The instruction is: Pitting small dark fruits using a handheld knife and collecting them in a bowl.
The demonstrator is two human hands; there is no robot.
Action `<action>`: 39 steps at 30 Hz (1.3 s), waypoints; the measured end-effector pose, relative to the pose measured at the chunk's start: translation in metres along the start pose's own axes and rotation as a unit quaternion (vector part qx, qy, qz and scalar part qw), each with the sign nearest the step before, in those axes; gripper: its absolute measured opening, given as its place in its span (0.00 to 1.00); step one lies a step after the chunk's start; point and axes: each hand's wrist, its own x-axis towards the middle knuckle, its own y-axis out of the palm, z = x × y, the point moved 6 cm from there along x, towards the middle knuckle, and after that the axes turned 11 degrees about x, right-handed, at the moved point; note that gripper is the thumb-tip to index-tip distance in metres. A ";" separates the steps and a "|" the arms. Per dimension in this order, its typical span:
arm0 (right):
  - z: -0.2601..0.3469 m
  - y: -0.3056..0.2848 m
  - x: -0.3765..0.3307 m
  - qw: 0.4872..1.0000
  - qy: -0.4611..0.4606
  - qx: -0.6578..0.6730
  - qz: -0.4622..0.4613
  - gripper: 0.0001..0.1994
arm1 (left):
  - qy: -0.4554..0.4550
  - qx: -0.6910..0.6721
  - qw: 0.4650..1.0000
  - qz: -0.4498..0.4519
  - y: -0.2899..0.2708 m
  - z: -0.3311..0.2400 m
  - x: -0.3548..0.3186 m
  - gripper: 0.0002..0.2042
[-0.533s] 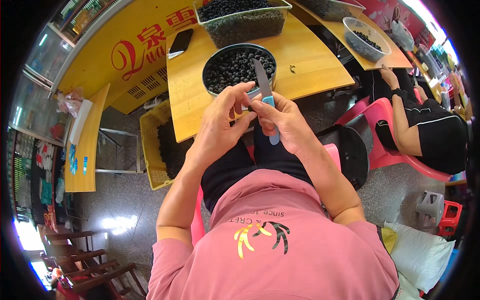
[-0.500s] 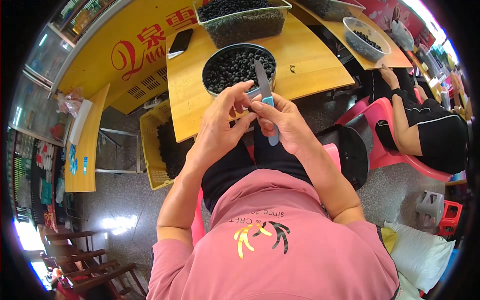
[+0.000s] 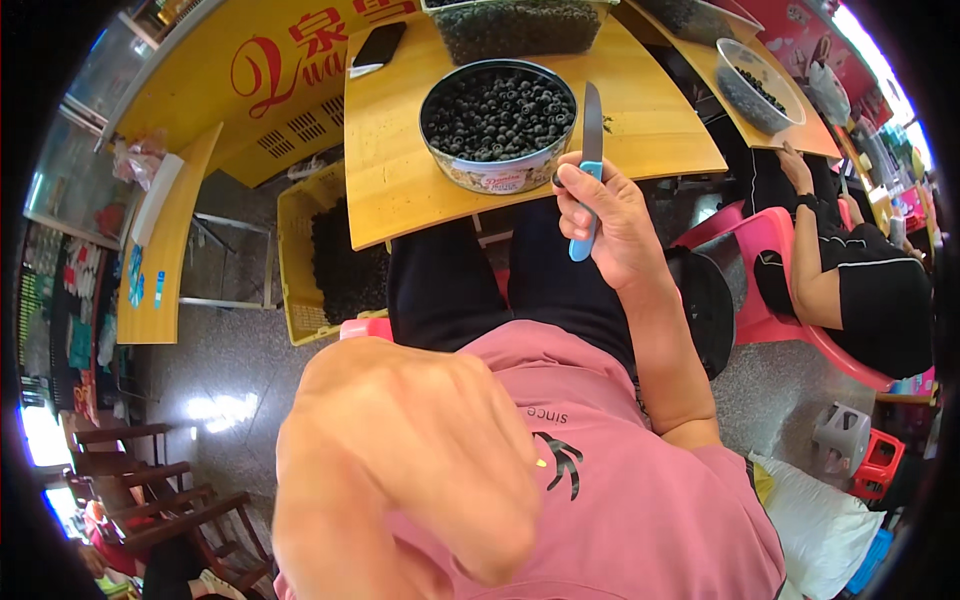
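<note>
My right hand (image 3: pixel 610 215) grips a small knife (image 3: pixel 588 170) with a light blue handle, blade pointing up, just right of a round tin (image 3: pixel 498 125) full of small dark fruits on the wooden table (image 3: pixel 400 180). My left hand (image 3: pixel 420 460) is raised close to the camera, large and blurred, its fingers curled; whether it holds anything I cannot tell. My black trousers and pink shirt fill the lower middle.
A yellow crate (image 3: pixel 325 255) of dark fruits stands on the floor under the table's left side. A phone (image 3: pixel 375 45) lies at the table's far left. A person in black (image 3: pixel 860 290) sits on a pink chair at right. More containers of fruit (image 3: pixel 755 85) stand further back.
My left hand has left the knife and the tin and risen close to the camera. My right hand stays by the tin with the knife.
</note>
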 end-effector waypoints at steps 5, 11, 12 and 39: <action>-0.003 0.001 0.001 1.000 0.006 0.001 0.001 0.09 | -0.097 0.013 0.995 -0.023 0.002 -0.003 0.019 0.14; -0.007 0.003 0.002 0.998 0.032 0.044 0.018 0.11 | -0.050 0.005 0.999 -0.010 -0.003 -0.003 0.020 0.15; -0.005 -0.001 0.000 0.998 0.030 0.049 0.013 0.11 | -0.005 -0.021 0.997 0.071 -0.003 0.001 0.018 0.20; -0.006 0.008 -0.007 0.994 0.012 -0.103 -0.018 0.07 | -0.246 0.597 0.713 -0.275 -0.091 0.094 -0.105 0.11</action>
